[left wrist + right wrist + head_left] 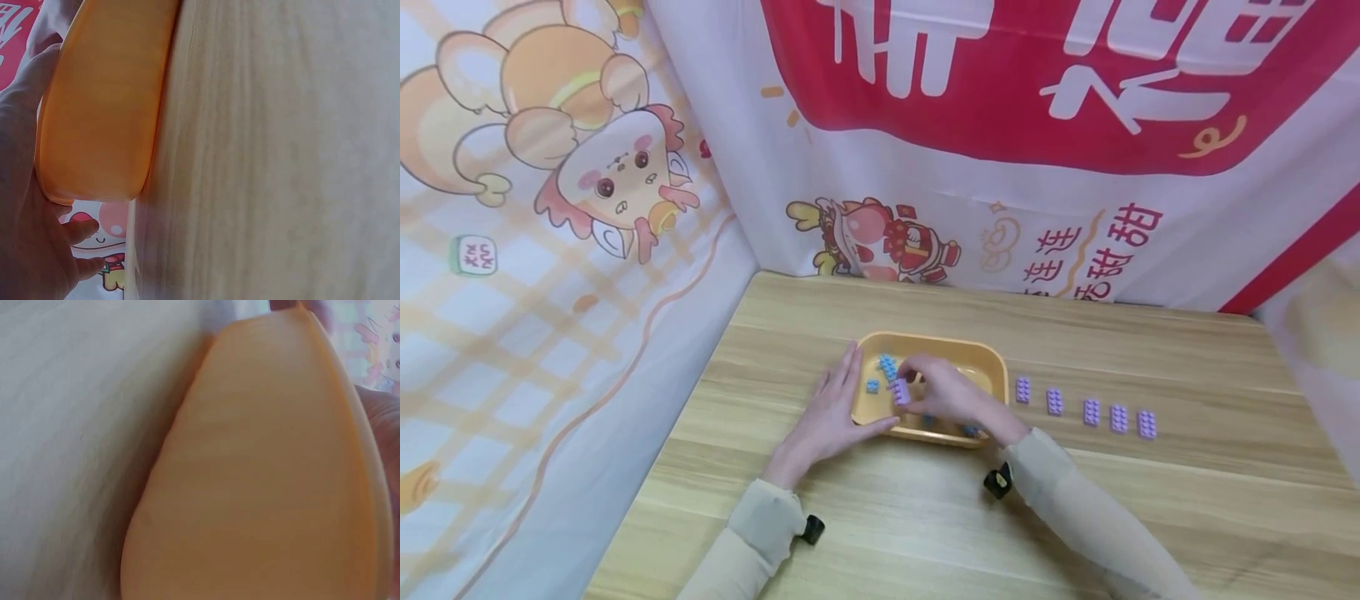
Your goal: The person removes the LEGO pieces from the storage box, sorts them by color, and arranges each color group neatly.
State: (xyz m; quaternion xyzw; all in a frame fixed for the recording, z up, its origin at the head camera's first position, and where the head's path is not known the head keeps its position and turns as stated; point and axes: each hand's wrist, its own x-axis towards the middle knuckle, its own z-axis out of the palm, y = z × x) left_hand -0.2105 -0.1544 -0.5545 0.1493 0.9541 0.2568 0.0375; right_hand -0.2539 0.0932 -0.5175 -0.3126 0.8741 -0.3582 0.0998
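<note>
An orange tray (940,340) stands on the wooden table, with several blue bricks in it, among them a long blue brick (888,365) and a small blue brick (872,386). My left hand (831,421) rests against the tray's left end, fingers extended along its side and thumb by the front rim. Over the tray, my right hand (951,393) pinches a purple brick (899,392) between thumb and fingers, and hides part of the contents. The left wrist view shows the tray's outer wall (106,106) beside the spread fingers. In the right wrist view the wall (262,462) hides most of the right hand (382,419).
Right of the tray, several purple bricks (1092,412) lie spaced out in a slanting row on the wooden table (925,525). A printed cloth (880,158) hangs behind the table, and another patterned cloth (647,358) hangs at the left.
</note>
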